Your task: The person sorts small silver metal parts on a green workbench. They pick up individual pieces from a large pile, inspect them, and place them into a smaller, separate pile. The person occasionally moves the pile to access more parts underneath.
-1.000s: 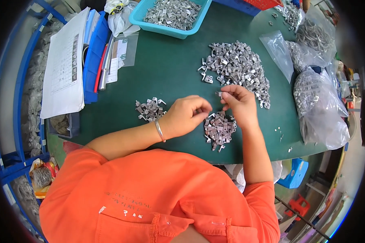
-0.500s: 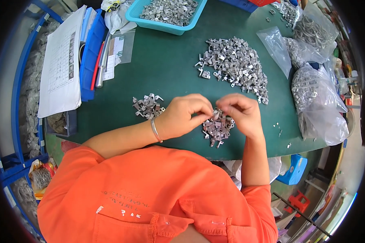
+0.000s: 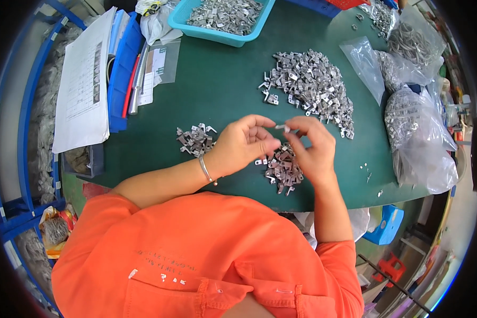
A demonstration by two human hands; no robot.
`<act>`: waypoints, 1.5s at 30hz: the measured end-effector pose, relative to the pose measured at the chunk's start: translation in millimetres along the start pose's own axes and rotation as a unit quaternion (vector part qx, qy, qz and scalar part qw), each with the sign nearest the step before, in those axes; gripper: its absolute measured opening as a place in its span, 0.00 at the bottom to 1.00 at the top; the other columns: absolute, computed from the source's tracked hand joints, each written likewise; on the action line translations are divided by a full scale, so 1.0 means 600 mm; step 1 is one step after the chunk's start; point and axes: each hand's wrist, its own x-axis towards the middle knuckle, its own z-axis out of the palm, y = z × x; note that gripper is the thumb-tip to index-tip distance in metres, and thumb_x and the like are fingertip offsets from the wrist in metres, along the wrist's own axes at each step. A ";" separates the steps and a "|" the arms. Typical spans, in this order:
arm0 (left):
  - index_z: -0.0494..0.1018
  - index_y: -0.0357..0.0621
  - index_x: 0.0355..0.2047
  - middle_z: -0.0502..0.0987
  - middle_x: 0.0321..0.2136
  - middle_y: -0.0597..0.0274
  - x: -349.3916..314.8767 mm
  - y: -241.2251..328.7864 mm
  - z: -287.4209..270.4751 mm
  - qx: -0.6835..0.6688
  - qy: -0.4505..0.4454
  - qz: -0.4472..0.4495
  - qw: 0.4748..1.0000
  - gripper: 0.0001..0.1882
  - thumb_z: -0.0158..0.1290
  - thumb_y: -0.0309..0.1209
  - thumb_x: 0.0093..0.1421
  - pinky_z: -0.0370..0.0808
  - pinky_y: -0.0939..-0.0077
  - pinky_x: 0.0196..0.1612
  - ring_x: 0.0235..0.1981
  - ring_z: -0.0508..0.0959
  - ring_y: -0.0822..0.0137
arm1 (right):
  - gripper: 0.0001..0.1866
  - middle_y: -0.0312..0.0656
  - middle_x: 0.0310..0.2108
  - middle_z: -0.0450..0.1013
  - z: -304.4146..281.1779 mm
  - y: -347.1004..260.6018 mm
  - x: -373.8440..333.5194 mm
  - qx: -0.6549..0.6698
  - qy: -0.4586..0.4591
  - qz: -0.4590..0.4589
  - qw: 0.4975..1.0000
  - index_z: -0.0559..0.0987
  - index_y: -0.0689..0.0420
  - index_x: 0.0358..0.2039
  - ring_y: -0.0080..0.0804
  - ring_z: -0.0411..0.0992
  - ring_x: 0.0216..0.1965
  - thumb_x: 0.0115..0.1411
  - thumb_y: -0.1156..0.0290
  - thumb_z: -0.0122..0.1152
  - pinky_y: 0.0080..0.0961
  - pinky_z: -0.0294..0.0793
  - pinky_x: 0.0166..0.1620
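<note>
My right hand (image 3: 317, 151) pinches a small metal bracket (image 3: 282, 127) between thumb and fingertips. Just left of it is my left hand (image 3: 237, 146), its thumb and index finger apart and the index fingertip close to the bracket's end; whether they touch I cannot tell. Under and between the hands lies a small pile of metal brackets (image 3: 284, 170), partly hidden by the right hand. A second small pile (image 3: 195, 139) sits left of my left wrist. Beyond the hands spreads a much larger heap of similar brackets (image 3: 315, 85).
A turquoise basket (image 3: 242, 40) of metal parts stands at the back of the green table (image 3: 217, 79). Clear bags of metal parts (image 3: 408, 119) line the right side. On the left are a blue bin (image 3: 119, 114), papers (image 3: 82, 90) and a red pen (image 3: 131, 87).
My left thumb and index finger have spread apart. Both hands have lifted slightly away from the near pile, and a bracket now shows at my right fingertips.
</note>
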 end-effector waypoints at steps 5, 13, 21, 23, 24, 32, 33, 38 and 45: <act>0.73 0.31 0.39 0.78 0.32 0.56 0.003 0.011 0.013 -0.024 -0.022 0.007 0.999 0.08 0.54 0.22 0.60 0.78 0.79 0.36 0.32 0.80 0.70 | 0.10 0.41 0.34 0.75 0.013 -0.024 -0.044 0.131 0.074 0.039 0.988 0.76 0.60 0.34 0.26 0.74 0.33 0.51 0.87 0.59 0.20 0.76 0.33; 0.74 0.31 0.39 0.79 0.32 0.55 -0.008 0.015 0.016 -0.049 -0.038 0.001 0.998 0.08 0.54 0.22 0.59 0.78 0.78 0.37 0.33 0.80 0.69 | 0.07 0.39 0.31 0.76 -0.010 -0.031 -0.064 0.329 -0.007 0.257 0.909 0.76 0.64 0.40 0.19 0.73 0.29 0.62 0.78 0.54 0.16 0.74 0.31; 0.77 0.37 0.27 0.78 0.28 0.57 -0.040 0.039 -0.045 0.372 0.062 0.310 0.873 0.07 0.56 0.14 0.47 0.74 0.78 0.30 0.27 0.78 0.67 | 0.03 0.46 0.29 0.74 -0.015 -0.004 -0.002 -0.062 -0.055 0.024 0.996 0.78 0.62 0.30 0.40 0.74 0.28 0.53 0.79 0.60 0.29 0.74 0.33; 0.77 0.37 0.26 0.77 0.26 0.59 -0.056 0.054 -0.083 0.434 0.097 0.262 0.856 0.07 0.54 0.14 0.48 0.73 0.78 0.29 0.26 0.77 0.65 | 0.05 0.46 0.29 0.72 -0.001 0.016 0.022 -0.123 -0.046 0.014 0.991 0.78 0.61 0.32 0.47 0.72 0.31 0.53 0.78 0.59 0.36 0.72 0.36; 0.76 0.36 0.26 0.76 0.25 0.59 -0.062 0.058 -0.099 0.487 0.095 0.249 0.832 0.06 0.54 0.15 0.48 0.73 0.77 0.30 0.27 0.76 0.64 | 0.05 0.46 0.29 0.72 0.010 0.026 0.035 -0.142 -0.037 0.003 0.989 0.77 0.60 0.32 0.47 0.72 0.32 0.53 0.77 0.59 0.37 0.72 0.35; 0.76 0.35 0.31 0.74 0.32 0.58 -0.076 0.062 -0.117 0.466 0.116 0.223 0.848 0.07 0.52 0.15 0.51 0.73 0.80 0.31 0.29 0.76 0.69 | 0.05 0.42 0.28 0.75 0.036 0.060 0.056 0.028 -0.074 0.194 0.978 0.77 0.60 0.35 0.31 0.73 0.27 0.56 0.77 0.59 0.28 0.73 0.30; 0.76 0.35 0.31 0.74 0.33 0.59 -0.070 0.062 -0.110 0.439 0.119 0.225 0.862 0.07 0.52 0.15 0.52 0.73 0.82 0.30 0.28 0.76 0.71 | 0.06 0.40 0.30 0.76 0.026 0.049 0.054 0.159 -0.068 0.296 0.939 0.78 0.62 0.36 0.22 0.71 0.26 0.58 0.76 0.58 0.21 0.72 0.26; 0.73 0.35 0.40 0.75 0.33 0.61 -0.017 0.047 -0.045 0.210 0.027 0.080 0.974 0.09 0.50 0.19 0.58 0.74 0.83 0.32 0.30 0.77 0.75 | 0.09 0.40 0.30 0.74 -0.014 0.040 0.013 0.561 -0.065 0.395 0.725 0.75 0.66 0.38 0.22 0.70 0.27 0.61 0.74 0.57 0.15 0.69 0.25; 0.72 0.34 0.38 0.78 0.32 0.58 0.019 0.034 0.007 -0.045 -0.039 -0.053 0.997 0.06 0.52 0.24 0.61 0.77 0.79 0.34 0.32 0.79 0.70 | 0.05 0.42 0.32 0.75 -0.020 0.021 -0.016 0.557 -0.074 0.325 0.761 0.76 0.65 0.35 0.26 0.73 0.31 0.58 0.79 0.58 0.20 0.75 0.33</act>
